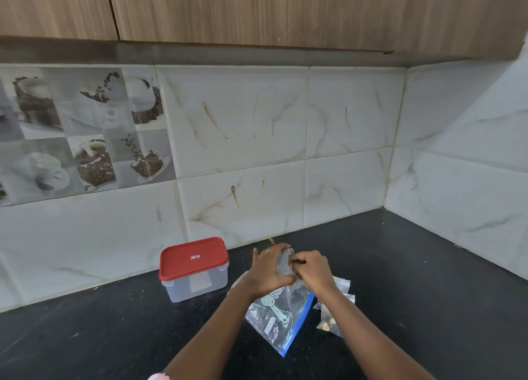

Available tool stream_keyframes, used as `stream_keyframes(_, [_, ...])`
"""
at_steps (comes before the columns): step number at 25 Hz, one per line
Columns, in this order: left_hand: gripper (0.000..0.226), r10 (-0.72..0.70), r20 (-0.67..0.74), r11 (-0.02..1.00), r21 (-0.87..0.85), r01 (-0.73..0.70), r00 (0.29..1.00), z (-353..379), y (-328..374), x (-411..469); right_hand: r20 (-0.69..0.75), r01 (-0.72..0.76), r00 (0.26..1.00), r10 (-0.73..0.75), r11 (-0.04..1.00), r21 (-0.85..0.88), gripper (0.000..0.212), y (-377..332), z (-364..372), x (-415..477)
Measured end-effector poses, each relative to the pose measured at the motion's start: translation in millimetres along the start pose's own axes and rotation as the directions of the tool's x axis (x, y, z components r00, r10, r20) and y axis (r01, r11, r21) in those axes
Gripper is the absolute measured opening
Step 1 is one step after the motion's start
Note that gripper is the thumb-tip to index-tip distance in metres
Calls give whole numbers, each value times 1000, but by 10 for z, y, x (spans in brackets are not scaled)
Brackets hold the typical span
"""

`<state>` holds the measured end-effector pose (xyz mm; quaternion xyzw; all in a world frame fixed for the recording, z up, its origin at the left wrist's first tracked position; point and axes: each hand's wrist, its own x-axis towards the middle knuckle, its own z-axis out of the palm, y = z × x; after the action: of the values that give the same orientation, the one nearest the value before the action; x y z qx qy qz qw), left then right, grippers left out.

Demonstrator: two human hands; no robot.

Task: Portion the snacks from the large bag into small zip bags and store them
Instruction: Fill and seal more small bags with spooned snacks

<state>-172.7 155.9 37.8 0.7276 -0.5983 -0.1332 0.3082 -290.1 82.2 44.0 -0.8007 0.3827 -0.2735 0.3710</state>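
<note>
Our left hand (270,268) and right hand (313,271) pinch the small zip bag (285,263) with curled fingers (281,248), above the large bag (281,319) on the table (114,337). We should keep its mouth upward and work evenly along the zip.

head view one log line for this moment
phase: handling small zip bag | left hand: holds it | right hand: pinches its top | large bag: lying on counter | red-lidded container: closed, left of hands

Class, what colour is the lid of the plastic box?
Red. The lid shows best in the head view.
</note>
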Motion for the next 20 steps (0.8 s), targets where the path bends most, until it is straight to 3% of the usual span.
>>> stream_keyframes(2, [88,30,-1,995,93,-29,1000,50,-62,-29,24,-108,994,106,972,210,27,-2,10,-41])
stream_keyframes(5, [91,33,-48,987,160,-25,998,112,-109,-35,107,-216,976,188,849,483,30,-27,21,-93])
stream_keyframes(8, [90,43,-56,977,210,-30,998,129,-104,-61,163,-241,969,185,851,466,21,-38,47,-91])
stream_keyframes(12, [85,59,-72,975,219,-42,996,172,-147,-103,281,-411,912,300,673,615,6,-59,78,-65])
stream_keyframes(15, [85,22,-80,990,141,-10,997,145,-149,-144,304,-466,883,358,593,656,8,-37,61,-25])
stream_keyframes(20, [89,-1,-39,999,46,3,999,94,-157,-169,268,-439,898,348,708,553,14,-8,27,7])
